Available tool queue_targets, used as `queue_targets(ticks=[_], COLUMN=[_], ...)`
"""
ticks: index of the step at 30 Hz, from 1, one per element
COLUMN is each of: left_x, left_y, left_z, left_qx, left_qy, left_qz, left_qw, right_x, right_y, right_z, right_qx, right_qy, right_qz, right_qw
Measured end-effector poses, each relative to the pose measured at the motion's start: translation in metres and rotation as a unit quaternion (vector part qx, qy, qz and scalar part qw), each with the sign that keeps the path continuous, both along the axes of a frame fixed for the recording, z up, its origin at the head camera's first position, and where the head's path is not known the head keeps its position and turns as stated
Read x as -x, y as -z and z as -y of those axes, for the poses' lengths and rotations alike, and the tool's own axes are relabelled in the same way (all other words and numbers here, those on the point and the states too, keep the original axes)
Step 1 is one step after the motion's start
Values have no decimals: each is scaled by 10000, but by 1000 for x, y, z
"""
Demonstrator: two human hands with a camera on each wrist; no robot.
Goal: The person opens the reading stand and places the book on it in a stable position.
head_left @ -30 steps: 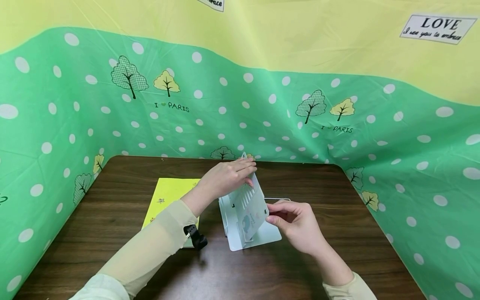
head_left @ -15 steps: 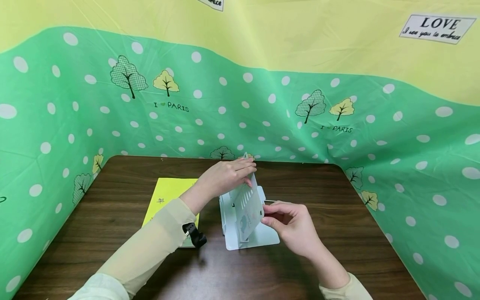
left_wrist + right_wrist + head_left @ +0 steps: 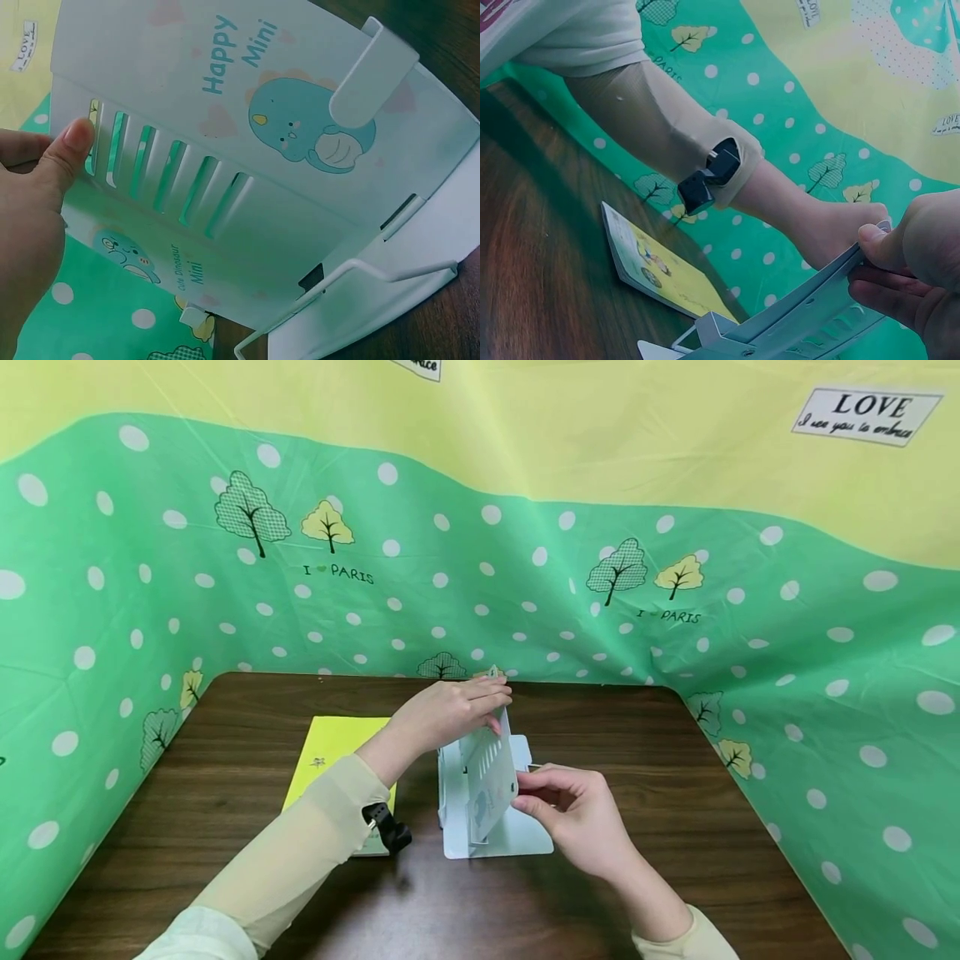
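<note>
The stand [image 3: 289, 199] reads "Happy Mini" and "Cute Dinosaur Mini", the cloth [image 3: 465, 547] "LOVE" and "PARIS"

Seen from the head view's centre, a yellow book [image 3: 330, 748] lies at eight o'clock on a dark wood-grain table [image 3: 720, 793]. A cloth [image 3: 480, 547], white-spotted green below plain yellow, hangs from nine through twelve to three o'clock, with printed trees [image 3: 251, 514] at ten and a "LOVE" panel [image 3: 867, 417] at two.

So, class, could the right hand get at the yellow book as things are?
Probably not: the right hand pinches the pale stand, which rises between it and the yellow book, and the left forearm crosses over the book.
</note>
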State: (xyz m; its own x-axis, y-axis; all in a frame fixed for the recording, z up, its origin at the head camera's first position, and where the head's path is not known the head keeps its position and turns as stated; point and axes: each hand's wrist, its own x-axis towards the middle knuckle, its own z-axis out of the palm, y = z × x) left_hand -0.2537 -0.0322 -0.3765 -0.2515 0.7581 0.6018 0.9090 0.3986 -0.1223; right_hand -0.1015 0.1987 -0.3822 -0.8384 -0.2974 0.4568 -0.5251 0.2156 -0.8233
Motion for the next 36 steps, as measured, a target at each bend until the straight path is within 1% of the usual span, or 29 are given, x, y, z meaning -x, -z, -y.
queue_targets(ticks=[15, 25, 32, 36], left_x=[4, 5, 5, 6], left_y=[-1, -3, -6, -5], left_z=[1, 2, 1, 1], left_qx=[94, 205, 264, 255], left_qy=[215, 263, 306, 335], left_qz=[110, 97, 181, 218], left_qw=[9997, 9994, 9990, 9989], right_x=[-2, -2, -3, -3], right_y=[-1, -2, -3, -3], right_z=[10, 17, 20, 21], right_qx=[-16, -32, -59, -96], right_qy=[5, 94, 63, 67], right_qz=[-63, 46, 115, 77], right_qw=[10000, 9999, 9999, 9999])
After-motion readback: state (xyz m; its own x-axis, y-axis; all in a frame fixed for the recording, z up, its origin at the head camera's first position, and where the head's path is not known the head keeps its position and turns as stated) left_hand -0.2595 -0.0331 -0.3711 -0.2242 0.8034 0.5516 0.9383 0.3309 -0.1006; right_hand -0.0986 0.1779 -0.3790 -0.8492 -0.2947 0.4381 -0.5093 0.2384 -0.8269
